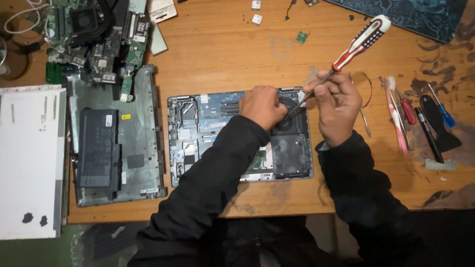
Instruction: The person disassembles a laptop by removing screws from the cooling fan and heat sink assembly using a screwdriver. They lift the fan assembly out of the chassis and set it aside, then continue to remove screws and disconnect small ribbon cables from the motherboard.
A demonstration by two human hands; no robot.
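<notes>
- Head view looks straight down at a wooden table [222, 49] with an opened laptop base [198, 133] sitting in the middle, circuit boards and a black fan area exposed.
- Right hand [338, 106] has its fingers [321, 89] pinched tight around the metal shaft of a red-and-white screwdriver [363, 42], down low near the tip. The handle tilts up and away to the right, and the tip goes down into the upper right corner of the laptop base by the fan.
- Left hand [262, 106] rests on that same corner, fingers curled under and pressed together. Can't tell if it's actually pinching anything, since the fingertips are hidden.
- Both arms are in black sleeves.
- Off to the left there's a second gutted laptop shell [143, 148] with a black battery [96, 148] in it, a pile of loose circuit boards [99, 39] above it, and a white panel [29, 158] at the table edge.
- Right side of the table has a row of small tools [420, 118]: a pink brush, little red and blue screwdrivers, a black pry tool.
</notes>
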